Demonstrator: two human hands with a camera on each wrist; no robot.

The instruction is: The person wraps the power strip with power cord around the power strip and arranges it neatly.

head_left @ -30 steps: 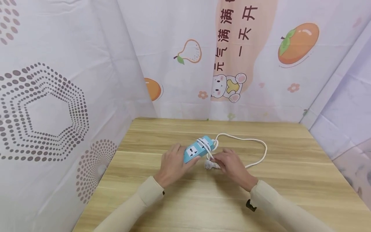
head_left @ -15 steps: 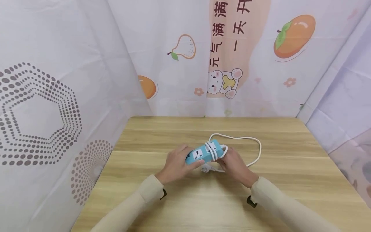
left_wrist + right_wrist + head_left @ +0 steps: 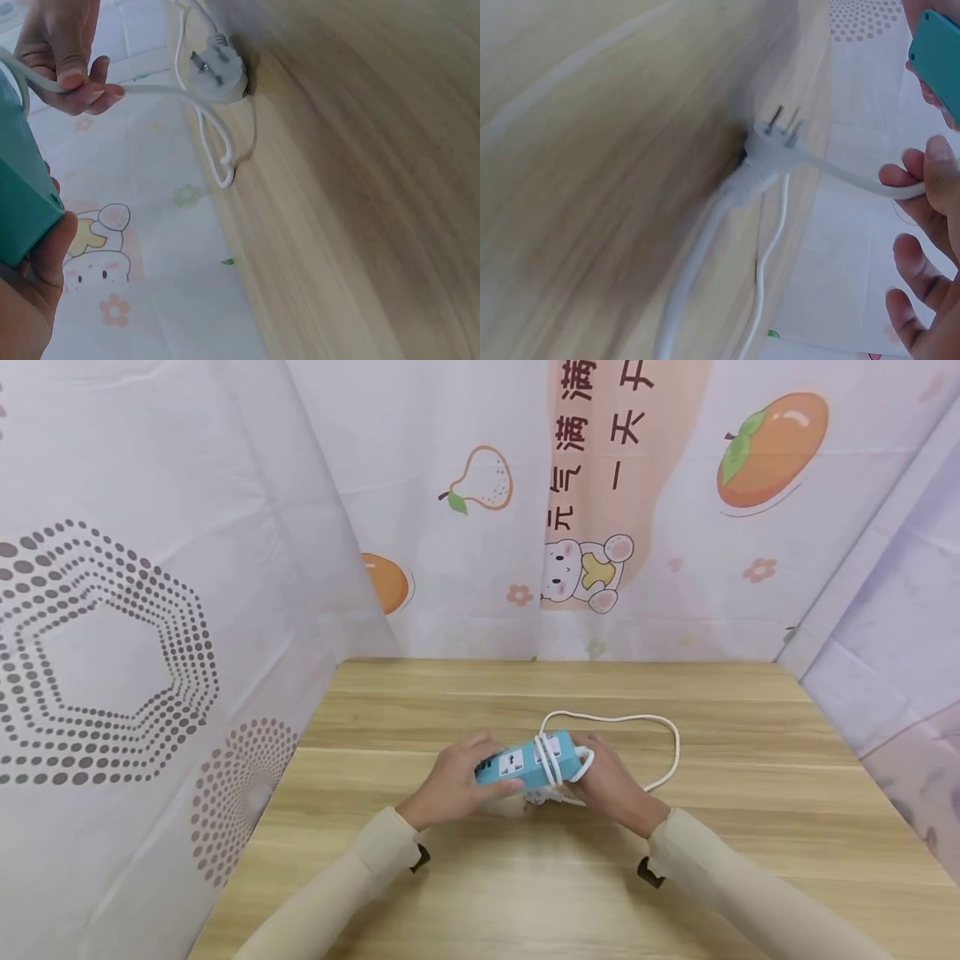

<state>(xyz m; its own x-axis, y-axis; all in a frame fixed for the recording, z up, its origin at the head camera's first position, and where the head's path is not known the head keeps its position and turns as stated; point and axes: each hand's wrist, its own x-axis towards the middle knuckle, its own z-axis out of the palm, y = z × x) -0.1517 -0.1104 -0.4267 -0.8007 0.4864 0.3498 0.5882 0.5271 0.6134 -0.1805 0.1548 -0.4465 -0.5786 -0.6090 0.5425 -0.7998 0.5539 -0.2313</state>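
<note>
A light-blue power strip with white sockets is held in my left hand, gripped at its left end above the table. White cord is wound around the strip's right part. Behind the strip's right end, my right hand is partly hidden. In the right wrist view, the right thumb and fingers pinch a length of the cord, with the other fingers loosely bent. The white plug lies on the table with its prongs showing, below the strip.
The wooden table is bounded by a printed curtain at the back and patterned cloth on the left. A loop of unwound cord lies on the table beyond and right of the right hand.
The right hand has gone from the strip's front to behind its right end, taking cord around it. The strip has turned to lie more level across the view. The plug has shifted slightly left.
</note>
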